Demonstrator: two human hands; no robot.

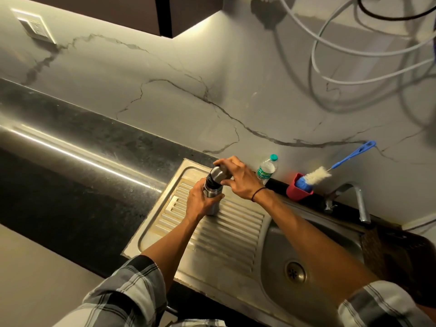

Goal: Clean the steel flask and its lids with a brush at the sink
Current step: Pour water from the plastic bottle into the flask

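A steel flask stands on the ribbed steel draining board left of the sink. My left hand grips its body from the left. The steel outer lid sits at the top of the flask, with my right hand curled over it; a dark band shows under the lid. A bottle brush with white bristles and a blue handle stands in a red cup behind the sink, leaning on the wall.
A clear plastic water bottle with a teal cap stands behind the flask. The sink basin with its drain lies to the right, a steel tap behind it. A dark countertop stretches left. White hoses hang overhead.
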